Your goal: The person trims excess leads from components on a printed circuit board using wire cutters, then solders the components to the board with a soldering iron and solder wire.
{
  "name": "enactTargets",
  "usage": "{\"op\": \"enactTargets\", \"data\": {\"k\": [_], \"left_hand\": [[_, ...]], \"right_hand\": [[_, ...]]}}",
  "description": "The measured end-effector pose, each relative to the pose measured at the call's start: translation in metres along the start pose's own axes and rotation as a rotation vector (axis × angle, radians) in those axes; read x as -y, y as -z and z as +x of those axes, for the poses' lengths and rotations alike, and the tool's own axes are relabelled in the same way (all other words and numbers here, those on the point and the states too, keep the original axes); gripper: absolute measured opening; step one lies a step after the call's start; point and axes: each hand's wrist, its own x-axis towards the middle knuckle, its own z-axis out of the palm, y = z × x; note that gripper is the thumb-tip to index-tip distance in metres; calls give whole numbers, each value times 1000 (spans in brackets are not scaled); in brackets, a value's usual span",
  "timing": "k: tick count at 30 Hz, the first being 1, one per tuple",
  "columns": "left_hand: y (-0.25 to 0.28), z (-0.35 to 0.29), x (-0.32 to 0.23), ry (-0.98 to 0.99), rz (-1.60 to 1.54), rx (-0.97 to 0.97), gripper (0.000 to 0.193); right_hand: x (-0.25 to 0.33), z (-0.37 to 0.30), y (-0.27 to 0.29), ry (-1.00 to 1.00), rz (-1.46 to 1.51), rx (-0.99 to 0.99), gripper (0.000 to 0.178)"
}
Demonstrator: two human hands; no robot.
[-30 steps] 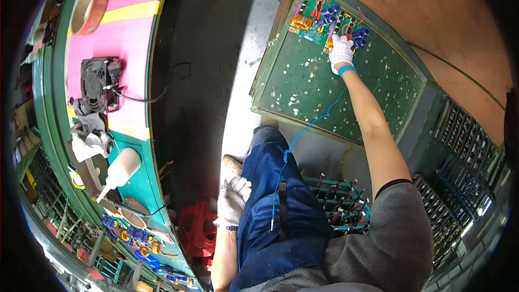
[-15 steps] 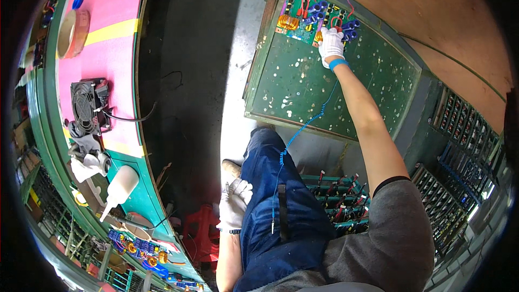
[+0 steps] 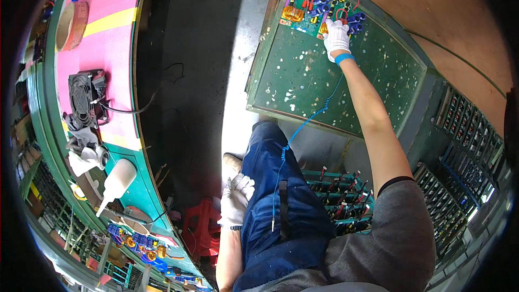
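Note:
My right hand (image 3: 337, 38), in a white glove with a blue wrist strap (image 3: 344, 58), reaches to the far side of the green table (image 3: 303, 75). Its fingers are closed at the near edge of a circuit board (image 3: 341, 10) with blue capacitors, a copper coil and red wires; the fingertips are partly hidden among the parts. Close beside it on the left lies a second circuit board (image 3: 308, 21) with a larger copper coil (image 3: 292, 14). My left hand (image 3: 236, 200), also gloved, hangs by my left thigh, fingers loosely curled and apart, with nothing seen in it.
A coiled blue cord (image 3: 307, 125) runs from the wrist strap to my lap. The left bench (image 3: 111, 54) bears a black fan (image 3: 86, 97), a tape roll (image 3: 72, 26), a white squeeze bottle (image 3: 119, 178) and more boards. Below are a red stool (image 3: 201, 227) and racks of boards (image 3: 340, 194).
The whole view has shifted slightly. My right hand stays at the same circuit board, and my left hand stays by my thigh.

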Motion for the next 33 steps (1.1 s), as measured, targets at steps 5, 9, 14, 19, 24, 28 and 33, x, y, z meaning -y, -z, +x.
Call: {"op": "enactTargets", "data": {"k": [5,9,14,19,24,28,33], "left_hand": [[0,-1,1,-2,-30,-29,44],[1,-12,-2,-69,-66,80,52],[20,-36,-14,-90,-177,215,34],[66,-113,-40,-278,-156,139,39],[184,-222,-91,-624,-228,304,43],[290,-302,-162,-1028,73,-332,42],[477,-347,-296,-1104,53,-640,41]], "right_hand": [[7,2,1,0,25,-43,38],[7,15,-7,-11,136,47,33],[51,-58,93,166,358,-64,39],[38,-157,43,171,335,67,30],[133,-311,39,13,858,536,14],[197,-396,66,160,929,671,17],[268,-493,119,51,930,655,19]]}}
